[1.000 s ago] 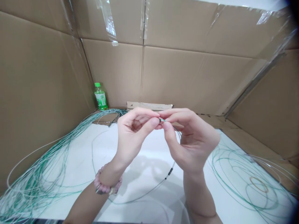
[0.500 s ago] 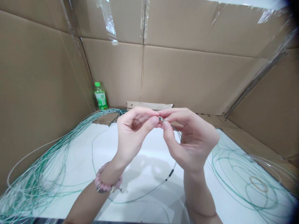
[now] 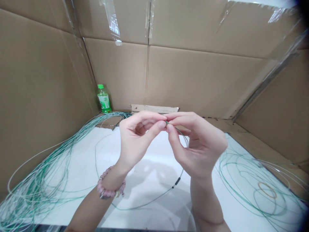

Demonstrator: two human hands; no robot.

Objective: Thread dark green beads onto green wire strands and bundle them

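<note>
Above the white tabletop [image 3: 149, 219], my left hand [image 3: 140, 135] and my right hand [image 3: 195, 141] meet with their fingertips nearly touching. Both pinch a thin green wire [image 3: 179, 130], each between thumb and forefinger. The small spot where they grip is mostly covered by my fingertips. From there the wire bends down behind my right hand and hangs in a loop over the table. A small black beaded piece [image 3: 177, 181] sits on that loop below my right palm. A pink beaded bracelet [image 3: 106, 190] circles my left wrist.
A thick bundle of green and white wires [image 3: 48, 174] spreads along the left. Loose coils of green wire [image 3: 253, 180] lie at right, with a tan ring [image 3: 267, 190] among them. A green bottle [image 3: 104, 100] stands in the back left corner. Cardboard walls [image 3: 188, 77] enclose the table.
My fingertips have drawn closer together, and the small dark piece that showed between them is now covered. The hanging loop has shifted slightly right.
</note>
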